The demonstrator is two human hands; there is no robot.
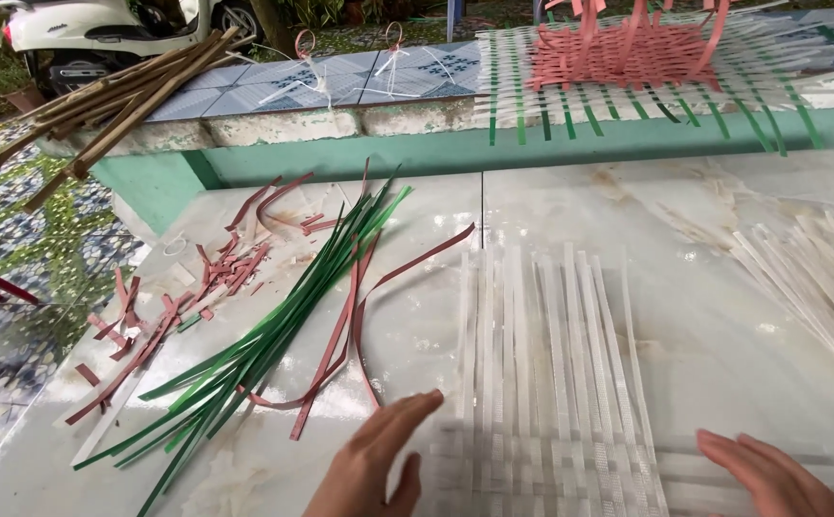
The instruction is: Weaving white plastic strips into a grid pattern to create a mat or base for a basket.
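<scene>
Soft, even daylight; faint sheen on the pale tabletop (685, 287); both hands and the near strips motion-blurred.

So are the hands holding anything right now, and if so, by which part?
Nothing is held. The left hand and right hand are open, flat at the sides of the white woven strips.

hands: 2 (left hand (371, 461), right hand (773, 474)) | white strip mat (551, 383): 1 | green strip bundle (273, 340): 1 | loose white strip pile (819, 278): 1 | half-woven red basket (628, 48): 1 | scooter (101, 33): 1
</scene>
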